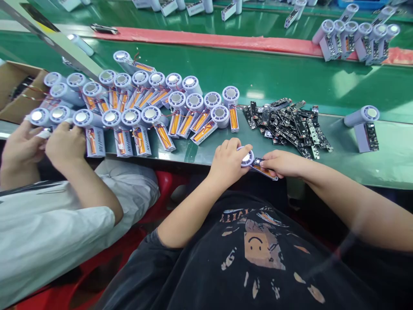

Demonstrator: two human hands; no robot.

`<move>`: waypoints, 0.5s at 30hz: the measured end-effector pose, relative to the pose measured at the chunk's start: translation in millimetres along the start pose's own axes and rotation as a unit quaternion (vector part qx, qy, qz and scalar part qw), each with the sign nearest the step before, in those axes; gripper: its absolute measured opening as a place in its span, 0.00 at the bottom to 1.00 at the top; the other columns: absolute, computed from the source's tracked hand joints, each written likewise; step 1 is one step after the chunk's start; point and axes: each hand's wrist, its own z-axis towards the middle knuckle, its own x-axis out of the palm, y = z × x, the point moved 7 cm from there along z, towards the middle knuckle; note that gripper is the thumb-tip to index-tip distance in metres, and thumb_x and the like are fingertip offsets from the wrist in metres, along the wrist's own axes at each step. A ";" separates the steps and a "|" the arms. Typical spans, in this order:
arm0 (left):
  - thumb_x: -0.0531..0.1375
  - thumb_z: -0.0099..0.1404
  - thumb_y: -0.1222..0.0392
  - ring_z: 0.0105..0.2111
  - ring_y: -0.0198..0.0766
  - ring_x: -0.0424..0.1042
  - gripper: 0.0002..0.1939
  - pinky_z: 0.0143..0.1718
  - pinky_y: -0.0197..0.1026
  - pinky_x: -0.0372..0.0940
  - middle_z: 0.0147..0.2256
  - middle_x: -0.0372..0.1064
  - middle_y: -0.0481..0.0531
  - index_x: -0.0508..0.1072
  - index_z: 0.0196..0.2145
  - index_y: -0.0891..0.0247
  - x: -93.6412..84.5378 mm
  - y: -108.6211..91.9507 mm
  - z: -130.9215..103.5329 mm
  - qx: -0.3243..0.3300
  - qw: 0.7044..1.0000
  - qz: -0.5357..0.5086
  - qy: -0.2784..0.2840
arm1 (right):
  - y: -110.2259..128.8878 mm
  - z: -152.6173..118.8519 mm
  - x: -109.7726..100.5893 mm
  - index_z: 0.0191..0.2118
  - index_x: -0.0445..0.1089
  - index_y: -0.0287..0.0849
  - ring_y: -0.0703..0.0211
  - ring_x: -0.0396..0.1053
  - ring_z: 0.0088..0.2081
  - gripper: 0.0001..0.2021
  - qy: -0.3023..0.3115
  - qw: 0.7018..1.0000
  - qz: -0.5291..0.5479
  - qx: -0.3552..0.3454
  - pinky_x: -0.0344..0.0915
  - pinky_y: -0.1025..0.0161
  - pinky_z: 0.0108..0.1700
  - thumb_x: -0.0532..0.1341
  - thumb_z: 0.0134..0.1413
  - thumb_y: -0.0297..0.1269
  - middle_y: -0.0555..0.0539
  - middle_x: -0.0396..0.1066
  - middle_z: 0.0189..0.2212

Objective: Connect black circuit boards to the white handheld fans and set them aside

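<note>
My left hand [229, 162] is wrapped round the head of a purple fan unit [248, 157] at the table's front edge. The unit's open handle, with orange inside, points right. Between its thumb and fingers, my right hand [278, 164] pinches a small black circuit board [258, 161] over that handle, close to the fan head. Just beyond my right hand lies a heap of black circuit boards [290, 125]. Several fan units [195, 103] with orange parts and red wires stand to the left. One unit with a board on its handle [366, 129] stands at the right.
A co-worker's hands [64, 144] handle a unit at the left. Behind them are a cardboard box [19, 110] and a slanted metal post [61, 41]. A red strip [206, 38] crosses the green table [290, 73], with more units [358, 38] at the back right.
</note>
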 end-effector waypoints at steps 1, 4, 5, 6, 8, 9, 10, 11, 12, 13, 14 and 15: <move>0.68 0.59 0.56 0.44 0.50 0.64 0.26 0.43 0.49 0.64 0.46 0.64 0.58 0.72 0.54 0.56 0.8 0.0 0.2 -0.001 1.000 -0.003 0.003 | -0.4 0.2 0.6 0.16 0.63 0.43 0.69 0.52 0.10 0.18 -0.002 1.000 -0.007 0.001 0.49 0.67 0.15 0.60 0.56 0.27 0.54 0.59 0.09; 0.68 0.58 0.56 0.44 0.50 0.64 0.26 0.43 0.49 0.63 0.46 0.64 0.57 0.72 0.54 0.55 2.7 0.6 0.6 -0.008 1.000 -0.008 0.010 | -0.3 -0.3 2.1 0.16 0.62 0.43 0.69 0.53 0.10 0.19 -0.008 0.999 -0.037 0.007 0.50 0.67 0.16 0.59 0.56 0.27 0.53 0.60 0.09; 0.68 0.58 0.56 0.44 0.50 0.64 0.26 0.43 0.49 0.63 0.46 0.64 0.57 0.72 0.54 0.55 2.9 0.8 0.7 -0.011 1.000 -0.009 0.010 | 0.4 -0.8 2.6 0.16 0.62 0.43 0.69 0.53 0.10 0.18 -0.008 0.999 -0.049 0.010 0.51 0.67 0.17 0.59 0.57 0.27 0.54 0.60 0.10; 0.68 0.58 0.56 0.44 0.49 0.64 0.26 0.43 0.48 0.63 0.46 0.64 0.57 0.72 0.54 0.55 2.9 0.8 0.7 -0.014 1.000 -0.009 0.010 | 1.6 -1.4 3.2 0.17 0.62 0.43 0.69 0.54 0.11 0.18 -0.005 0.998 -0.063 0.014 0.52 0.67 0.17 0.58 0.57 0.27 0.54 0.60 0.10; 0.68 0.58 0.56 0.44 0.49 0.64 0.26 0.43 0.48 0.63 0.46 0.64 0.57 0.71 0.55 0.54 2.9 0.2 0.5 -0.017 1.000 -0.010 0.010 | 4.1 -2.9 4.9 0.19 0.62 0.42 0.69 0.55 0.11 0.16 0.006 0.995 -0.093 0.026 0.53 0.67 0.18 0.56 0.58 0.27 0.54 0.60 0.11; 0.68 0.58 0.57 0.44 0.49 0.64 0.26 0.43 0.48 0.63 0.46 0.63 0.56 0.71 0.55 0.54 3.0 -0.2 0.3 -0.019 1.000 -0.009 0.011 | 5.3 -3.8 5.7 0.20 0.62 0.42 0.69 0.55 0.12 0.15 0.012 0.993 -0.108 0.035 0.53 0.67 0.19 0.55 0.59 0.27 0.55 0.60 0.11; 0.67 0.59 0.56 0.44 0.49 0.64 0.26 0.43 0.48 0.63 0.46 0.63 0.56 0.71 0.55 0.54 3.3 -0.5 0.0 -0.022 1.000 -0.008 0.010 | 6.2 -4.7 6.5 0.22 0.63 0.42 0.69 0.55 0.12 0.15 0.018 0.991 -0.125 0.046 0.53 0.67 0.19 0.53 0.60 0.27 0.55 0.60 0.11; 0.67 0.59 0.56 0.44 0.49 0.64 0.25 0.43 0.48 0.63 0.46 0.63 0.57 0.71 0.54 0.55 3.7 -0.4 -0.4 -0.027 1.000 -0.007 0.009 | 6.9 -5.6 6.9 0.24 0.64 0.42 0.69 0.55 0.12 0.14 0.022 0.988 -0.141 0.058 0.53 0.67 0.19 0.52 0.61 0.28 0.55 0.60 0.12; 0.67 0.59 0.55 0.44 0.49 0.65 0.24 0.43 0.49 0.64 0.45 0.64 0.57 0.72 0.53 0.56 4.2 0.2 -0.9 -0.034 0.999 -0.006 0.006 | 7.6 -6.4 6.8 0.26 0.65 0.42 0.69 0.56 0.13 0.13 0.022 0.985 -0.155 0.070 0.52 0.67 0.19 0.52 0.62 0.29 0.56 0.60 0.13; 0.67 0.59 0.55 0.44 0.50 0.65 0.23 0.43 0.49 0.64 0.45 0.64 0.58 0.72 0.52 0.58 4.7 1.3 -1.5 -0.042 0.999 -0.007 0.001 | 8.4 -7.2 6.7 0.28 0.66 0.42 0.68 0.55 0.13 0.12 0.023 0.982 -0.168 0.082 0.52 0.67 0.19 0.51 0.62 0.30 0.56 0.60 0.13; 0.66 0.59 0.55 0.44 0.50 0.65 0.22 0.44 0.50 0.64 0.45 0.64 0.58 0.73 0.51 0.59 4.9 2.0 -1.9 -0.044 0.999 -0.012 -0.007 | 9.7 -7.8 6.3 0.28 0.66 0.42 0.68 0.55 0.13 0.12 0.023 0.979 -0.179 0.090 0.52 0.67 0.19 0.52 0.62 0.31 0.56 0.61 0.14; 0.66 0.59 0.55 0.46 0.51 0.65 0.22 0.46 0.50 0.64 0.46 0.65 0.60 0.73 0.51 0.60 5.1 1.8 -2.1 -0.036 0.999 -0.019 -0.015 | 11.5 -8.2 5.7 0.29 0.66 0.42 0.68 0.55 0.13 0.11 0.022 0.977 -0.187 0.095 0.52 0.66 0.20 0.52 0.62 0.31 0.55 0.61 0.14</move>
